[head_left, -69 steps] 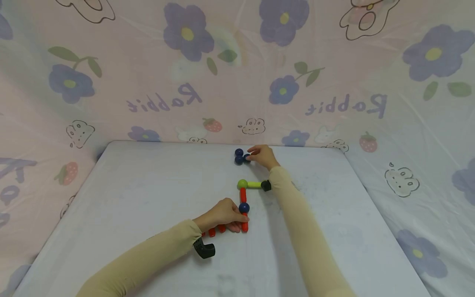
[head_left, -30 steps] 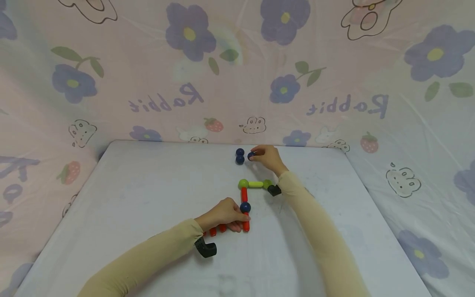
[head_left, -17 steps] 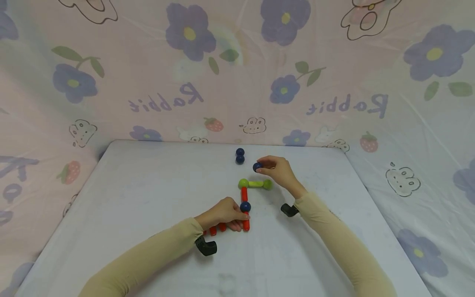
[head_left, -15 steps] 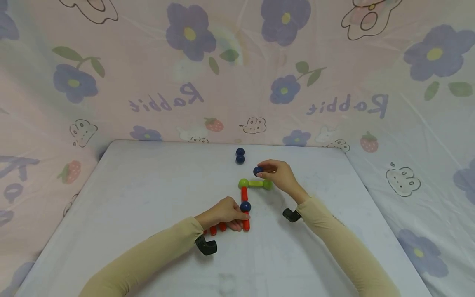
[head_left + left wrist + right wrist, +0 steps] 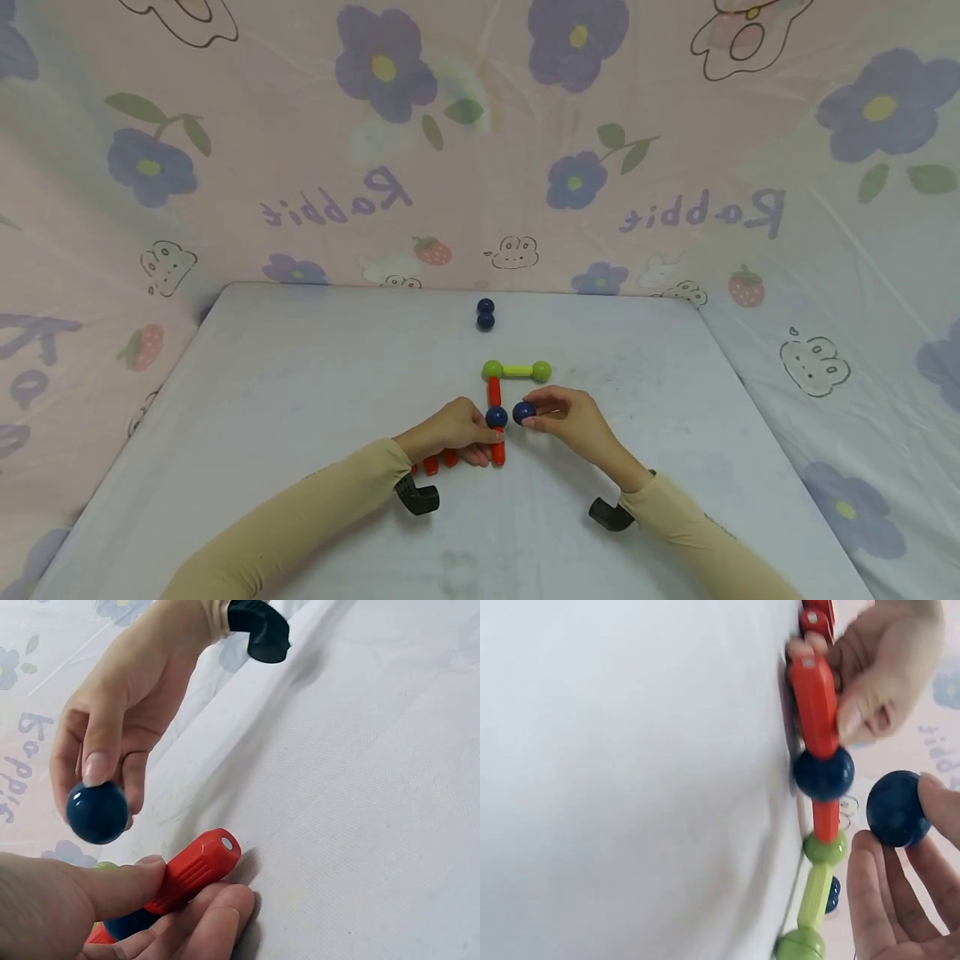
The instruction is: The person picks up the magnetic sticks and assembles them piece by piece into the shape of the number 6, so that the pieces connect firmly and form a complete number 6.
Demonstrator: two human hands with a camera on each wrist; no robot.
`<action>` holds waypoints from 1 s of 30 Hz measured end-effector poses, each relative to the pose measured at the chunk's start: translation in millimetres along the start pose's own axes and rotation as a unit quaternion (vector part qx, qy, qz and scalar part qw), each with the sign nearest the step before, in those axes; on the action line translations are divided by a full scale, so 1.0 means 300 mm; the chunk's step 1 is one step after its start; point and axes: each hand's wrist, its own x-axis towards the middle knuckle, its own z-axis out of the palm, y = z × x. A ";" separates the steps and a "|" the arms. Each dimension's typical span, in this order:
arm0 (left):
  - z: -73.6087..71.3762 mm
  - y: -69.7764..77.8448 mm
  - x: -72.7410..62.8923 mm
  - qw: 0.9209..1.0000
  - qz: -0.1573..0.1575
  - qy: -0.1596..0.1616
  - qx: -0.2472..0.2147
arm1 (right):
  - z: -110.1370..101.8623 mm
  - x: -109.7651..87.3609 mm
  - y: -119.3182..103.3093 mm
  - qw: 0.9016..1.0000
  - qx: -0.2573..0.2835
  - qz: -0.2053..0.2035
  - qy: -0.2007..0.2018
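Observation:
My left hand (image 5: 452,429) pinches the near red magnetic rod (image 5: 201,868) between thumb and fingers. That rod joins a dark blue ball (image 5: 497,417), from which another red rod (image 5: 494,392) runs to a green ball (image 5: 492,370). A yellow-green rod (image 5: 517,371) links this to a second green ball (image 5: 542,371) on the right. Just right of the joined blue ball, my right hand (image 5: 573,421) holds a loose dark blue ball (image 5: 897,808) by thumb and fingertips. A small pale disc shows on the free end of the near rod in the left wrist view.
Two dark blue balls (image 5: 486,315) sit together near the back edge of the white table (image 5: 337,350). Several red rods (image 5: 431,465) lie partly hidden under my left hand. A printed cloth (image 5: 480,167) hangs behind and beside the table.
My right hand has taken one blue ball away from the group at the back and brought it toward me, beside the joined blue ball. The left hand has stayed in place.

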 end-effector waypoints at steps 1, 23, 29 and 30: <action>0.000 0.001 0.000 1.000 0.000 -0.001 0.000 | 0.005 -0.014 0.000 1.000 0.006 0.000 -0.005; 0.002 0.001 -0.004 1.000 0.007 0.000 -0.009 | 0.147 -0.161 0.022 0.995 0.042 0.012 -0.087; 0.004 -0.004 0.002 1.000 0.004 0.002 -0.011 | 0.161 -0.159 0.028 0.996 0.037 0.008 -0.080; 0.004 -0.005 0.003 1.000 0.004 0.001 -0.011 | 0.162 -0.158 0.028 0.996 0.035 0.007 -0.078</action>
